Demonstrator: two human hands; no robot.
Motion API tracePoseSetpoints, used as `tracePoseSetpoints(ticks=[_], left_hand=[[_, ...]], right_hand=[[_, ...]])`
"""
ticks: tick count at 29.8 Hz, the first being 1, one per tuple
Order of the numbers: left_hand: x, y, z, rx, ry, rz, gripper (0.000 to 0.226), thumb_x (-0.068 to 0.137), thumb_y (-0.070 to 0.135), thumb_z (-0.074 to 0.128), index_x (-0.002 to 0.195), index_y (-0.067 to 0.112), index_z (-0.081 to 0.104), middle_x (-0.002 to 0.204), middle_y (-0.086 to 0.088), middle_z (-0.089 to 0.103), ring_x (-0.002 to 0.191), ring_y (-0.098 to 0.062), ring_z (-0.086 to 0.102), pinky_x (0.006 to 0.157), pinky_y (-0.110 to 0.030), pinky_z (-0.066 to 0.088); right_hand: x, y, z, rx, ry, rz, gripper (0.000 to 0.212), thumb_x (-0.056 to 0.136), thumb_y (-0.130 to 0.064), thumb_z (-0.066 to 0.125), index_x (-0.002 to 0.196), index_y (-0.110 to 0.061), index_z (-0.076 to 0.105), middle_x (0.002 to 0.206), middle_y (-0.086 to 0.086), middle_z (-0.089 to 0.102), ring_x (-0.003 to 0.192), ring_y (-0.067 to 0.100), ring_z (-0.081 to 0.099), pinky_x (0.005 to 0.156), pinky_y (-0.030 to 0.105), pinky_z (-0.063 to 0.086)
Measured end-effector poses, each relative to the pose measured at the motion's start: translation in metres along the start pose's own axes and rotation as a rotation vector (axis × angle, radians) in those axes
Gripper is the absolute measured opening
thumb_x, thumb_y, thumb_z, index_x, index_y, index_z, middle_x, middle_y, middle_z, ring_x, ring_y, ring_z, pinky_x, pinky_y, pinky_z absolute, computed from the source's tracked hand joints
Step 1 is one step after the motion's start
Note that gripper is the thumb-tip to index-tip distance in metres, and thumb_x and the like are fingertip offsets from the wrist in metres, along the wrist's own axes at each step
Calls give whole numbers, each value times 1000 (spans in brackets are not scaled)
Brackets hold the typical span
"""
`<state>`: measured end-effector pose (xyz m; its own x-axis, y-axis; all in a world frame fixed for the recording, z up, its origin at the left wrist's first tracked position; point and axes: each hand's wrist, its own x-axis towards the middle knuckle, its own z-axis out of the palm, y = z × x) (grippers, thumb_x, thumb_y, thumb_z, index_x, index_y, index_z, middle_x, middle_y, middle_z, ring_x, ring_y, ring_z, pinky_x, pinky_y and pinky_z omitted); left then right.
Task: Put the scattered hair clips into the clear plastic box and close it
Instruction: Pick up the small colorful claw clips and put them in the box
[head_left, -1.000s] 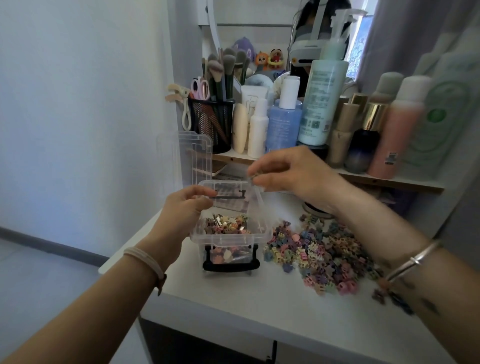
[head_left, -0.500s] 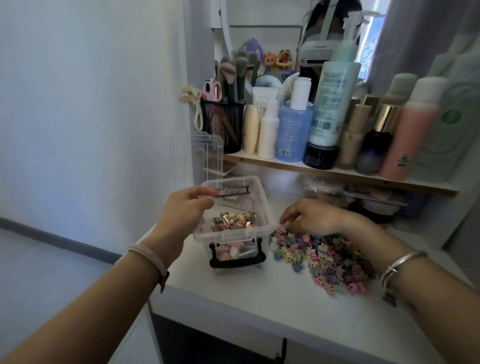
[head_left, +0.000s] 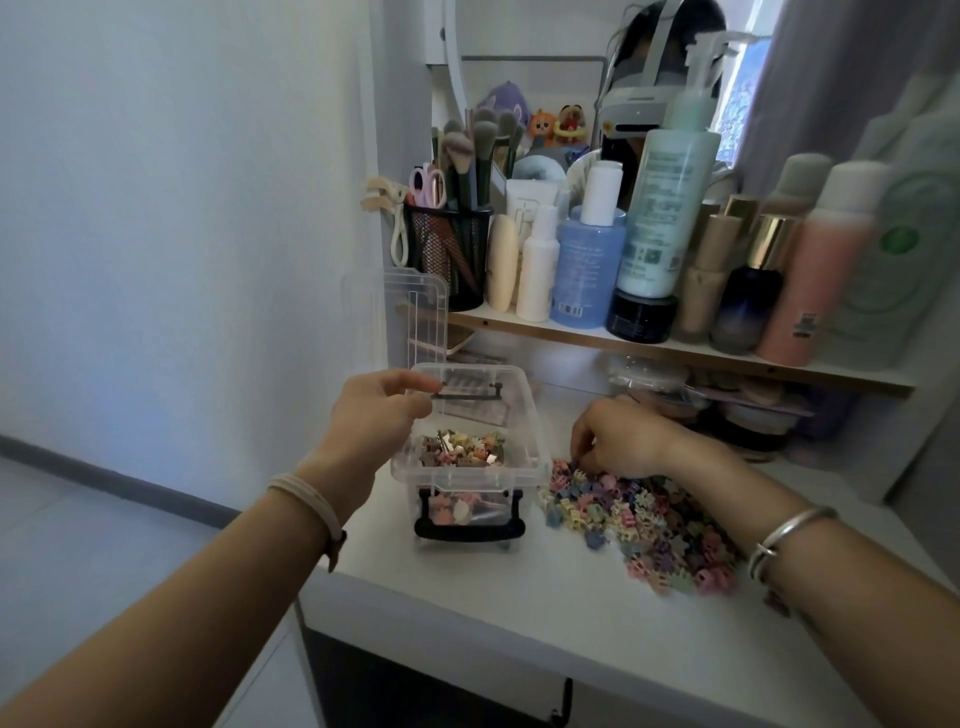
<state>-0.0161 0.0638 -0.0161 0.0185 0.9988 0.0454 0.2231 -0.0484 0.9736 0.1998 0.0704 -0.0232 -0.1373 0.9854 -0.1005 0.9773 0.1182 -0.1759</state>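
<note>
On white desk (head_left: 519, 597), left hand (head_left: 374, 415) pinching clear box (head_left: 537, 441) rim, right hand (head_left: 623, 436) seemingly gripping pastel clips (head_left: 649, 525).

white table (head_left: 519, 597) | wooden shelf (head_left: 571, 332) above its back edge | black mesh cup (head_left: 449, 254) at shelf's left end, holds makeup brushes (head_left: 467, 145) and pink scissors (head_left: 428, 182), eyelash curler (head_left: 387, 195) hangs on rim | rightward: blue bottle (head_left: 587, 270), black jar (head_left: 641, 314) before tall pump bottle (head_left: 667, 208), pink bottle (head_left: 815, 270)
</note>
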Motion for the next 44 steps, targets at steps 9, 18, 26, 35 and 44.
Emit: tracePoseSetpoints(ticks=[9, 18, 26, 35, 44], left_hand=[[2, -3, 3, 13, 27, 31, 29, 89, 2, 50, 73, 24, 62, 98, -6, 53, 119, -44, 48, 84, -40, 45], [3, -7, 2, -103, 2, -18, 28, 89, 2, 50, 74, 22, 62, 84, -4, 55, 69, -14, 45, 73, -34, 42], [3, -9, 0, -176, -30, -38, 22, 89, 4, 52, 77, 19, 62, 85, -5, 55, 63, -14, 45, 58, -26, 40], [1, -7, -1, -160, -41, -33, 20, 90, 4, 51, 79, 17, 61, 82, -2, 54, 62, -12, 44, 57, -25, 38], [-1, -4, 0, -171, -31, -37, 19, 89, 2, 51, 79, 15, 60, 77, -2, 53, 59, -13, 44, 54, -24, 37]], right_hand=[[-15, -29, -45, 862, 307, -122, 9, 80, -10, 68, 81, -19, 69, 84, -4, 69, 73, 2, 63, 70, 10, 52], [-17, -47, -47, 436, 344, -160, 17, 89, -19, 57, 104, -16, 65, 88, -11, 61, 75, 5, 58, 80, 24, 48], [0, -14, -1, 83, -89, -95, 39, 86, -9, 56, 122, -26, 59, 123, -1, 60, 106, 15, 58, 83, 21, 43], [8, -14, 2, 17, 37, -136, 23, 81, -11, 65, 103, -17, 71, 105, 0, 70, 87, 9, 60, 74, 15, 42], [-18, -50, -52, 676, 136, -292, 12, 80, -16, 68, 88, -24, 70, 84, -13, 68, 76, 1, 63, 77, 19, 55]])
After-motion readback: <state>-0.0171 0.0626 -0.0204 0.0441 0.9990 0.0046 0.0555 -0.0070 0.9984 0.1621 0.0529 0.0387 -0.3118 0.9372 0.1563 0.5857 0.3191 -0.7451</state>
